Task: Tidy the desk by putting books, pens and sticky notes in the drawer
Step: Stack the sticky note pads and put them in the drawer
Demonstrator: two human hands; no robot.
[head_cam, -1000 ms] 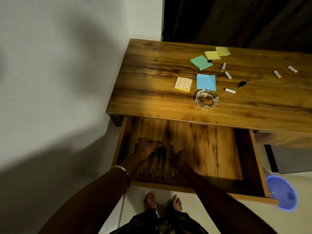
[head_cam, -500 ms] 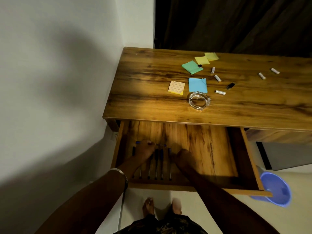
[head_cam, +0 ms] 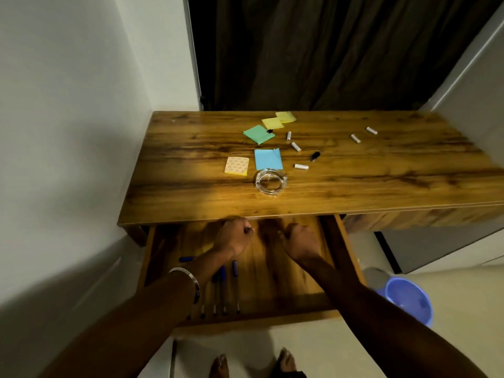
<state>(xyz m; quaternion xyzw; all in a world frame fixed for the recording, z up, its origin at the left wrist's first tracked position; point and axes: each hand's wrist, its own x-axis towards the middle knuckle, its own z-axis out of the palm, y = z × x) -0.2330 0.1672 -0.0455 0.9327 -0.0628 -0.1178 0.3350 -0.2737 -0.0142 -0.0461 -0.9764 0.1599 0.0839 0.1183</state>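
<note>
The wooden desk (head_cam: pixel 191 192) has its drawer (head_cam: pixel 347 246) pulled out below the front edge. Several blue-capped pens (head_cam: pixel 223 279) lie side by side in the drawer's left part, partly under my left forearm. My left hand (head_cam: pixel 234 240) and my right hand (head_cam: pixel 300 242) hover over the back of the drawer, just below the desk edge. Both have curled fingers, with nothing visible in them. On the desktop lie a blue sticky note pad (head_cam: pixel 267 159), a green one (head_cam: pixel 257 134), two yellow ones (head_cam: pixel 272 123) and a patterned pad (head_cam: pixel 236 166).
A glass ashtray (head_cam: pixel 270 181) stands near the desk's front edge. Several small white caps (head_cam: pixel 296 146) and a black one (head_cam: pixel 314 155) are scattered right of the notes. A white wall flanks the desk's left side. A blue bucket (head_cam: pixel 409 298) stands on the floor, right of the drawer.
Both hands have lifted off the pens and moved toward the back of the drawer, close under the desk edge. The camera has tilted up.
</note>
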